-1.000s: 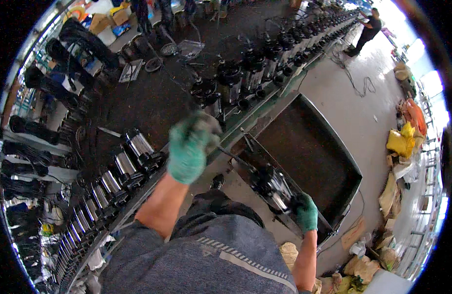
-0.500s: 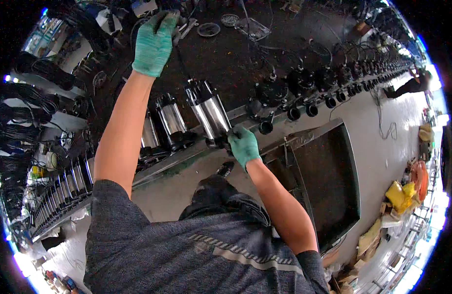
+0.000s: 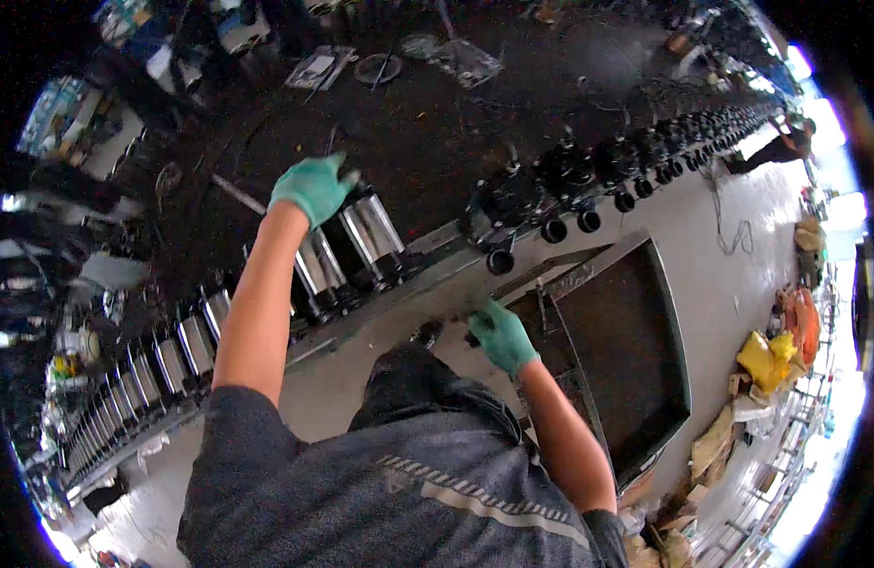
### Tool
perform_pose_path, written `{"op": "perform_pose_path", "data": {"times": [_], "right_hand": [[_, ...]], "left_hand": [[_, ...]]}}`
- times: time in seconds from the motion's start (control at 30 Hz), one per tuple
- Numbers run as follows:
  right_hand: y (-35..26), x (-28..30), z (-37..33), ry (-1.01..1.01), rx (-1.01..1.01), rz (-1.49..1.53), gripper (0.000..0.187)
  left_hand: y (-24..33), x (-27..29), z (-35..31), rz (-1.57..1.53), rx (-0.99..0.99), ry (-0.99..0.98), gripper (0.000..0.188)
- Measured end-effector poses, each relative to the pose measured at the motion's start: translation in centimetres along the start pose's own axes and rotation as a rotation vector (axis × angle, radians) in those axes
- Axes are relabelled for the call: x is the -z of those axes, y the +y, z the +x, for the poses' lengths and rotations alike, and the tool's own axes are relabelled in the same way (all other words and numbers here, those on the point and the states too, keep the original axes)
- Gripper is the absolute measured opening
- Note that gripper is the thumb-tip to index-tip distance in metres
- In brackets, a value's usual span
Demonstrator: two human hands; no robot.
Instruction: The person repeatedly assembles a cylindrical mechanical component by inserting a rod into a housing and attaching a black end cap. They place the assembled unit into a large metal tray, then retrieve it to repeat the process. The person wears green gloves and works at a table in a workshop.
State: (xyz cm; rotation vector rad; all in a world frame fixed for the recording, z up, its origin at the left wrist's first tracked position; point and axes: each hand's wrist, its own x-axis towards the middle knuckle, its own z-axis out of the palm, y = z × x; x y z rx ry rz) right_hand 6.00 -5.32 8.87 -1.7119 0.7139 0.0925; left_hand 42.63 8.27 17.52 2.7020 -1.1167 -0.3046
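Observation:
My left hand [image 3: 314, 189], in a green glove with dark fingertips, is over the upper ends of the silver metal cylinders. Its thumb and fingers are spread apart, close to the top of the rightmost cylinder [image 3: 373, 229]. Another cylinder [image 3: 318, 260] with a black base lies just left of that one, partly under my forearm. My right hand [image 3: 505, 339], gloved alike, hangs over the floor between the bench edge and a dark metal bin. Its fingers are bent and blurred, so whether anything is in them does not show.
Several more cylinders [image 3: 193, 343] line the bench edge [image 3: 338, 331] to the left. Rightward runs a row of black pump-like parts [image 3: 513, 194] with round openings. A large dark bin [image 3: 626, 355] stands on the floor [image 3: 721, 237]. Farther right are yellow bags [image 3: 766, 362] and a person [image 3: 783, 147].
My left hand has come back from the far side of the bench toward the cylinders. The right hand has let go of the rightmost cylinder's base and moved down and right, toward the bin.

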Motion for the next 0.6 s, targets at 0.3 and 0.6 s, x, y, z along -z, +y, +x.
{"op": "perform_pose_path", "data": {"times": [0.3, 0.6], "right_hand": [[11.3, 3.3, -14.7, 0.525, -0.319, 0.518, 0.031], [18.5, 1.0, -22.8, 0.714, -0.354, 0.847, 0.038]], "left_hand": [[8.0, 0.5, -1.0, -0.069, 0.014, 0.178, 0.044], [12.5, -9.7, 8.7, -0.179, -0.693, 0.338, 0.044]]}}
